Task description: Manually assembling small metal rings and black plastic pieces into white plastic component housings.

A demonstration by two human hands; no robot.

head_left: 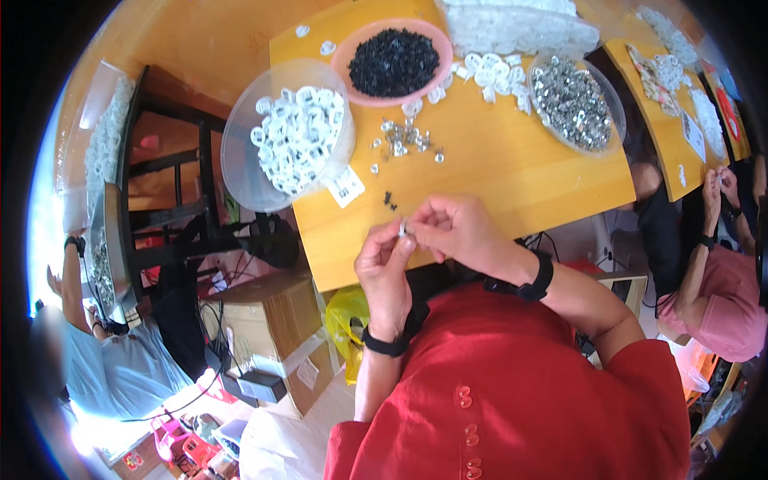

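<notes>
My left hand pinches a small white plastic part at the table's near edge. My right hand meets it there, thumb and fingertips closed against the same part; whether they hold a further tiny piece is hidden. Just beyond my hands lie a few small black pieces. Farther off is a loose scatter of small metal pieces. A clear tub full of white ring-shaped parts stands to the left. Behind sits a pink bowl heaped with black pieces.
On the right, a clear bowl holds shiny metal pieces. White parts lie near a plastic bag of white pieces. A cardboard box stands left below the table. Other people work at the left and right.
</notes>
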